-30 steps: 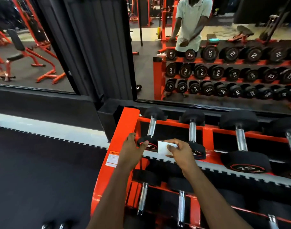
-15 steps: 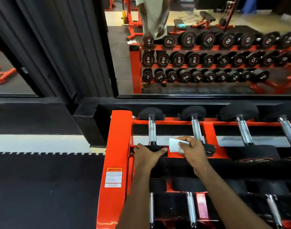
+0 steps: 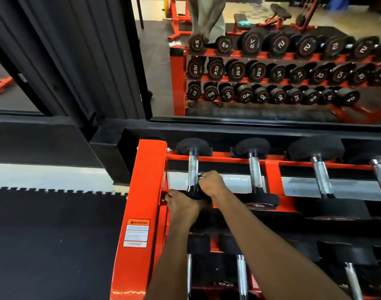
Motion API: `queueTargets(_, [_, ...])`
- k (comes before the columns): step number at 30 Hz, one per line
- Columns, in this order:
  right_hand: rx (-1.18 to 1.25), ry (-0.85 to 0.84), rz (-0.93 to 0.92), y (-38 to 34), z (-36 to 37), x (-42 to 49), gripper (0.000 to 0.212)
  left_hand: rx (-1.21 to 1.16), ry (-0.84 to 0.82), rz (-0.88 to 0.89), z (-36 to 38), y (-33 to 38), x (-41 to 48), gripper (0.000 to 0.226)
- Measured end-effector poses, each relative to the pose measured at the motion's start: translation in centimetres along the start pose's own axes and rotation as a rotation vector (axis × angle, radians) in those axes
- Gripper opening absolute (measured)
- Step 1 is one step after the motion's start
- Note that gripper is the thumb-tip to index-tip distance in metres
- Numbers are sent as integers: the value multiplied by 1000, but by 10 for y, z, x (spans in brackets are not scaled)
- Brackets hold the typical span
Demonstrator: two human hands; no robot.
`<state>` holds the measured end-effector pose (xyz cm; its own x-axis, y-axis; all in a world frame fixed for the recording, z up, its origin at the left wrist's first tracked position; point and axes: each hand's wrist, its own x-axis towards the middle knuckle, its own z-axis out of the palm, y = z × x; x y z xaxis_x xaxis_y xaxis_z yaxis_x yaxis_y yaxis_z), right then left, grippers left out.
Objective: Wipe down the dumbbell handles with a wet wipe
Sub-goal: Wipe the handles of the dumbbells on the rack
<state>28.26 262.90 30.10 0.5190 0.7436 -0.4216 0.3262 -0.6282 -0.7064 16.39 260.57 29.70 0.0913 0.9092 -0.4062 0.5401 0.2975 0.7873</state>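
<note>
Hands meet at centre frame on the leftmost dumbbell (image 3: 193, 169) of the top shelf of an orange rack (image 3: 146, 180). That dumbbell lies front to back: far black head against the rear rail, silver knurled handle (image 3: 192, 164) running toward the camera, near head mostly hidden under the hands.

Right hand (image 3: 212, 184) is curled round the lower end of the handle, knuckles up. A sliver of white wipe (image 3: 200, 176) shows at its fingertips, pressed against the metal; the rest of the wipe is hidden inside the grip.

Left hand (image 3: 180, 202) is just below and left of it, fingers curved over the near head, holding it, close to the rack upright. The two hands touch or nearly touch; cannot tell which.

Second dumbbell (image 3: 255, 172) sits right of the hands on the same shelf, a third dumbbell (image 3: 321, 178) further right, each with a bare silver handle. More dumbbells are on the lower shelf (image 3: 241, 276) at the bottom of the frame, partly behind the forearms.

Warning sticker (image 3: 137, 232) is on the rack upright, lower centre-left. Black floor mat (image 3: 44, 234) fills lower left.

Mirror (image 3: 271, 109) fills the upper right, showing the three-tier rack with numbered dumbbell ends reversed, and part of a person at the top edge.
</note>
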Motion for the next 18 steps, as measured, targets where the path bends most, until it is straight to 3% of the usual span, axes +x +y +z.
queueTargets(3, [11, -7, -17, 4, -5, -4, 17, -9, -6, -1, -1, 1, 0, 130])
queueTargets(7, [63, 63, 35, -4, -6, -6, 17, -22, 3, -2, 0, -2, 3, 122])
queueTargets(12, [312, 165, 65, -32, -11, 4, 23, -34, 4, 16, -2, 1, -1, 133])
queueTargets(15, [289, 175, -20, -19, -7, -15, 23, -29, 2, 23, -1, -2, 1, 124])
queueTargets(18, [257, 191, -41, -4, -3, -21, 22, -33, -2, 24, 0, -2, 2, 130])
